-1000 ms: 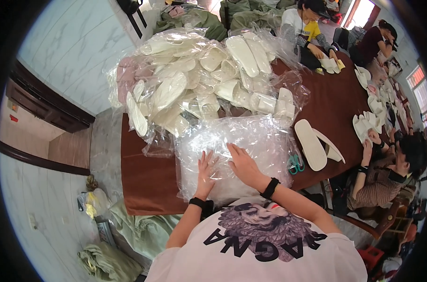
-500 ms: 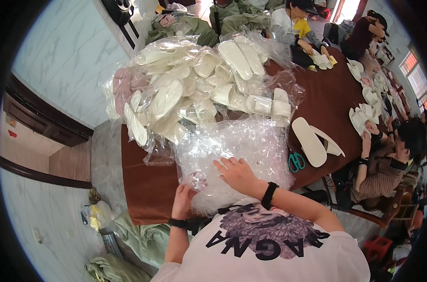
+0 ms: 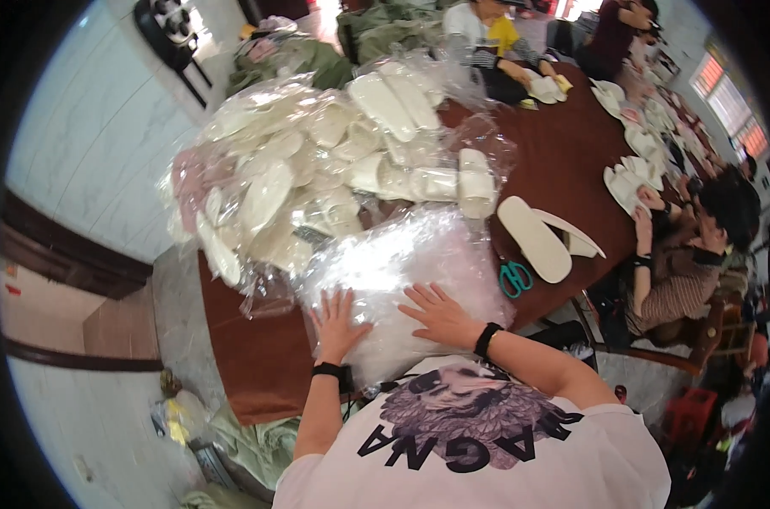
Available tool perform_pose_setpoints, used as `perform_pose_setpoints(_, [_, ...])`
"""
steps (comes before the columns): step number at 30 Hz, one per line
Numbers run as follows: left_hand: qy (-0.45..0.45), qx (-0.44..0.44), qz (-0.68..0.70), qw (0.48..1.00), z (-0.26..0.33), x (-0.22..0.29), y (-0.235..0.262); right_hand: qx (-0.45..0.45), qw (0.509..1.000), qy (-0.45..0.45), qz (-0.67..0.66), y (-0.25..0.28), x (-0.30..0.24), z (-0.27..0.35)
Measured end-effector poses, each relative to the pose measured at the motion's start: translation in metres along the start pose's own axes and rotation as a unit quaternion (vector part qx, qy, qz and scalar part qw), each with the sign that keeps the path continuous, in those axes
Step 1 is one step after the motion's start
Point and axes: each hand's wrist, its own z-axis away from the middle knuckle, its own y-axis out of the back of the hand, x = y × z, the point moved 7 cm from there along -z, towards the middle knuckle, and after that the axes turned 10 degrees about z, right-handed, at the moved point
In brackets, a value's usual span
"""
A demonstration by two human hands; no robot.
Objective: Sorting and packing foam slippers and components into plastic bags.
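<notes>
A stack of clear plastic bags (image 3: 402,254) lies at the table's near edge, in front of me. My left hand (image 3: 341,325) rests flat on its left part with fingers spread. On the right part lies my right hand (image 3: 440,316), palm down and also open. Beyond the stack is a heap of cream slippers (image 3: 317,153) wrapped in clear plastic, with a pink pair (image 3: 196,178) at its left end. An unwrapped pair of cream slippers (image 3: 537,240) lies to the right of the bags, beside teal-handled scissors (image 3: 514,279).
The brown-covered table (image 3: 554,153) runs toward the far right. Another person (image 3: 686,229) sits at its right side handling white slippers (image 3: 627,188). At the far end a second person (image 3: 495,51) works on a slipper. Green sacks (image 3: 262,445) lie on the floor at left.
My left hand has moved from the bags' lower left edge up onto the stack and spread its fingers. My right hand stays on top. The whole view has shifted slightly.
</notes>
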Motion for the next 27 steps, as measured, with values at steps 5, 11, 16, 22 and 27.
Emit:
perform_pose_setpoints(5, [0.012,-0.035,0.001,0.999,-0.010,0.005,-0.008,0.007,0.984,-0.068,-0.164,-0.010,0.084,0.075])
perform_pose_setpoints(11, [-0.029,0.024,0.034,0.999,0.008,0.026,0.019,0.145,0.904,-0.390,0.098,0.067,0.208,0.154])
perform_pose_setpoints(16, [0.006,0.026,-0.010,1.000,0.025,0.052,0.039,0.069,0.873,-0.435,0.210,0.055,0.245,0.187])
perform_pose_setpoints(22, [0.083,0.024,0.054,0.995,0.035,0.020,-0.004,0.107,0.848,-0.516,-0.057,0.057,0.372,0.224])
perform_pose_setpoints(27, [0.100,0.056,0.053,0.992,0.033,0.017,-0.018,0.302,0.825,-0.475,-0.048,0.100,0.418,0.248])
